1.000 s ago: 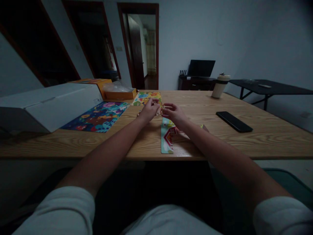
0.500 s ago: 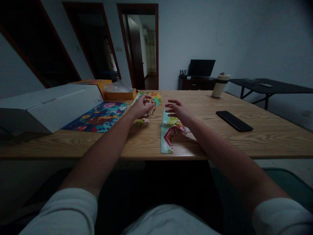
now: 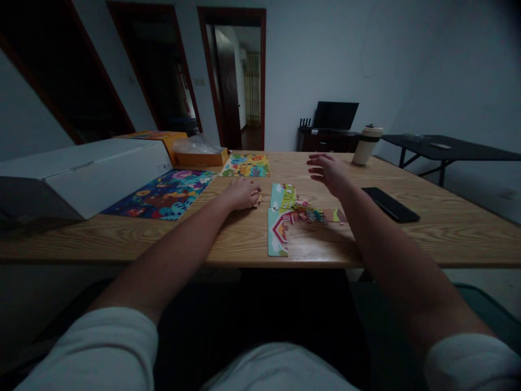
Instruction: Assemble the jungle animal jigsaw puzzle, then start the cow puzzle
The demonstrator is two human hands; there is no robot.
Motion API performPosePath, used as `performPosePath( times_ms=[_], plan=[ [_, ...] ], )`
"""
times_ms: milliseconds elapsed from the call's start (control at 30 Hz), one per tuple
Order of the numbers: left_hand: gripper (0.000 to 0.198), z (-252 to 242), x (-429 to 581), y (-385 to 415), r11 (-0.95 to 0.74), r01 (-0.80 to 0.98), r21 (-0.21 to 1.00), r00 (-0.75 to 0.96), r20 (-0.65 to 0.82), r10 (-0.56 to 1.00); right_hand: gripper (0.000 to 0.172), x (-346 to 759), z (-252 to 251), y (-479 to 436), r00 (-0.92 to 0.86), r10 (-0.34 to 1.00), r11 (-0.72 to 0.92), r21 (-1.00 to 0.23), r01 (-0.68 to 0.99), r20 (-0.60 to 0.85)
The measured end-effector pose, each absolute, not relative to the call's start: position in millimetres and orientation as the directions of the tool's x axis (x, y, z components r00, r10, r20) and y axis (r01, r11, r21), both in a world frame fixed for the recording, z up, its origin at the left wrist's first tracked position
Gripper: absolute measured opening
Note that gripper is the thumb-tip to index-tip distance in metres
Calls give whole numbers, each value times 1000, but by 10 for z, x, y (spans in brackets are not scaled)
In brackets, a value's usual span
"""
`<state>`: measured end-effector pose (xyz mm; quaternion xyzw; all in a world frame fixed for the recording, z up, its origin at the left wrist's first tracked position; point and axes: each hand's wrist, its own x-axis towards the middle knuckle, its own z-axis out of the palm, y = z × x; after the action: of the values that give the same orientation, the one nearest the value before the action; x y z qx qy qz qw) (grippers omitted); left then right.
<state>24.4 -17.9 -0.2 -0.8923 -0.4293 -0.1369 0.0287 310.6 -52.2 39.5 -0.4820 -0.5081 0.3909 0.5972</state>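
A partly joined jigsaw (image 3: 285,220) lies on the wooden table (image 3: 427,233) near the front edge, showing a red barn and green strips. My left hand (image 3: 243,194) rests on the table just left of it, fingers curled over loose puzzle pieces (image 3: 258,201). My right hand (image 3: 329,171) hovers above the table beyond the jigsaw's right part, fingers spread and holding nothing. Farther back lies a finished small puzzle (image 3: 246,165).
A dark colourful puzzle board (image 3: 165,194) lies left, beside a long white box (image 3: 81,176) and an orange box (image 3: 191,146). A black phone (image 3: 389,204) lies right, a cup with lid (image 3: 367,144) behind it. A black table (image 3: 451,146) stands beyond.
My left hand came down toward me onto the loose pieces beside the jigsaw. My right hand swung right and farther back, opening. More of the jigsaw is uncovered.
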Motion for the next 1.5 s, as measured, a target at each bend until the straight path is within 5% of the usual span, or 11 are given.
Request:
performPosePath(
  times_ms=[200, 300, 400, 533, 800, 1000, 1233, 1500],
  plan=[
    [29, 31, 210, -189, -650, 760, 26, 629, 224, 744, 15, 3381, 240, -654, -99, 969, 243, -789, 565, 227],
    [36, 68, 275, -270, -690, 723, 37, 668, 219, 711, 17, 3493, 113, -701, -146, 979, 204, -724, 660, 142],
    [40, 74, 361, -333, -726, 687, 25, 710, 185, 679, 15, 3456, 66, -640, -56, 998, 59, -800, 597, 32],
    [32, 16, 448, -351, -745, 665, 61, 731, 154, 665, 11, 3237, 91, -461, 55, 976, -217, -924, 315, -210],
    [35, -28, 543, -406, -753, 658, 12, 746, 125, 654, 18, 2978, 101, -258, 104, 908, -412, -910, 46, -405],
    [36, -39, 553, -416, -766, 642, 46, 754, 145, 641, 8, 2918, 80, -222, 81, 921, -388, -919, 76, -382],
    [36, -36, 577, -441, -757, 654, 16, 747, 146, 648, 4, 2709, -40, -260, 27, 960, -273, -917, 291, -277],
    [30, -19, 588, -475, -763, 636, 119, 742, 179, 646, 52, 2782, -57, -377, 0, 993, -111, -929, 353, -118]
  ],
)
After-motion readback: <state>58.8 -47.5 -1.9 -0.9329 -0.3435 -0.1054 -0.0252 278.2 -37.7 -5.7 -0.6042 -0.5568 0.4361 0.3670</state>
